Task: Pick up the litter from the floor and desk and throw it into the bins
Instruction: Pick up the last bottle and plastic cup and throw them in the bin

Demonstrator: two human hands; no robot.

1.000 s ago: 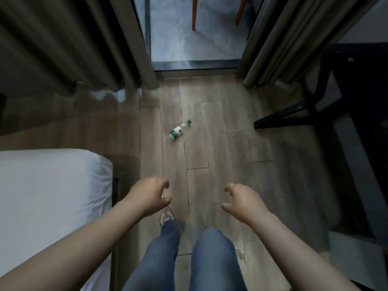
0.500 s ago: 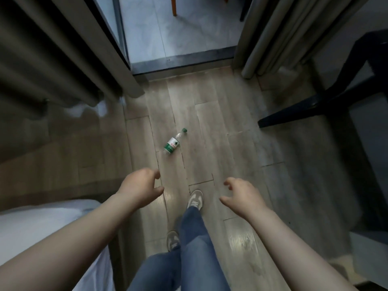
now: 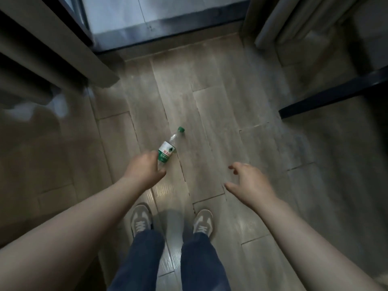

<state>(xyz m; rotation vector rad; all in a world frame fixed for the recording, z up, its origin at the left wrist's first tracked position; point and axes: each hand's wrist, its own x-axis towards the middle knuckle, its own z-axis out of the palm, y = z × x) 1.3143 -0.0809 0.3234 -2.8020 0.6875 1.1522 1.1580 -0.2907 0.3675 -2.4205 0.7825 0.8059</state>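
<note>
The plastic bottle [image 3: 168, 150] lies on its side on the wooden floor [image 3: 220, 122]. The left grip [image 3: 144, 169], fingers loosely curled and holding nothing, hides its base from view. The right grip [image 3: 249, 181] hangs open. I think a careless touch can roll the round bottle away.

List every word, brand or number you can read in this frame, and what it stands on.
Red characters on the white part of the label of the bottle: too blurred to read.
White print on the label's green band: too small to read.
Nothing else in view carries any text.
</note>
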